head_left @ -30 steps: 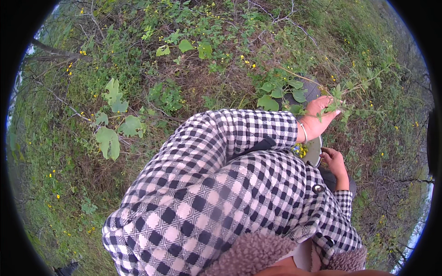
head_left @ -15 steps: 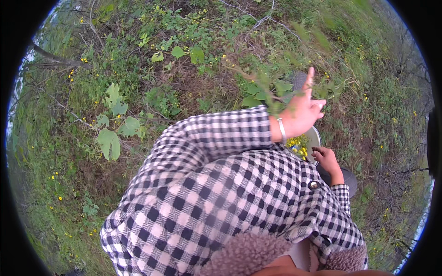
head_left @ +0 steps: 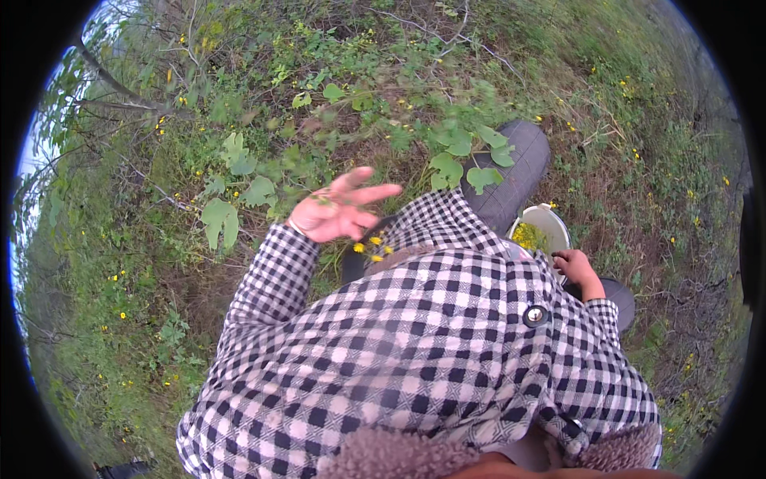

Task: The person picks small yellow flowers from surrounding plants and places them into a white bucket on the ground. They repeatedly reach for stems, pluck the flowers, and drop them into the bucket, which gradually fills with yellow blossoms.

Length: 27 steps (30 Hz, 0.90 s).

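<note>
My left hand (head_left: 339, 209) is out over the plants on the left, its fingers spread and slightly blurred, with no held thing visible. Just below its fingers are several yellow flowers (head_left: 377, 249) against my clothing. On the right, my right hand (head_left: 580, 270) has its fingers bent over the near side of a white bucket (head_left: 563, 226). Yellow flowers and green bits (head_left: 528, 237) lie inside the bucket, partly hidden by my checked coat.
My knee in dark quilted trousers (head_left: 519, 164) juts out beyond the bucket. Broad-leaved stems (head_left: 449, 170) stand beside it, with more large leaves (head_left: 219, 222) at left. A bare branch (head_left: 112, 84) reaches in at upper left. Grass and scattered yellow blooms surround me.
My left hand has swung left, away from above the bucket, uncovering the bucket's rim and my knee. A blurred stem by that hand has cleared. My right hand stays at the bucket.
</note>
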### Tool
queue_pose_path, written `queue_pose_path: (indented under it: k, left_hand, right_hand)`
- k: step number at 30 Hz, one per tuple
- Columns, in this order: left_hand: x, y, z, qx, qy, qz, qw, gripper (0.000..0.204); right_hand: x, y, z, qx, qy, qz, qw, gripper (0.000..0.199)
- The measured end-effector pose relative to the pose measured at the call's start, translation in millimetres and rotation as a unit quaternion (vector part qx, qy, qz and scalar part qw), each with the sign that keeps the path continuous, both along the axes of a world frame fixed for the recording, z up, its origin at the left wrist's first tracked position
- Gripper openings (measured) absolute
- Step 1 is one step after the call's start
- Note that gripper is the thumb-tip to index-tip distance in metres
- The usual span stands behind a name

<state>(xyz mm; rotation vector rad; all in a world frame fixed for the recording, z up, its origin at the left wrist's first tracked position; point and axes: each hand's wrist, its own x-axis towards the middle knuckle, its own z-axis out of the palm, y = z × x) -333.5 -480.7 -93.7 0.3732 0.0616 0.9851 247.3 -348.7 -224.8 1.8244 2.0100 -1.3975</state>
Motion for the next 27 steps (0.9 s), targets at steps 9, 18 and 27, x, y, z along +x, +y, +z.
queue_pose_path:
  k: [9, 18, 27]
  left_hand:
    - [-35.9, -80.3, -116.1, -0.285, 0.013, 0.265, 0.921, 0.031]
    - [60.5, 20.7, -21.5, -0.354, 0.446, 0.307, 0.763, 0.065]
    - [42.2, 96.6, 87.4, 0.183, 0.831, 0.331, 0.408, 0.026]
  right_hand:
    - [13.9, 16.6, -12.2, -0.012, -0.028, -0.006, 1.0, 0.027]
    - [11.7, 23.2, -23.2, -0.021, -0.066, 0.01, 0.998, 0.027]
    - [1.2, 21.4, -35.7, -0.053, -0.063, 0.003, 0.997, 0.028]
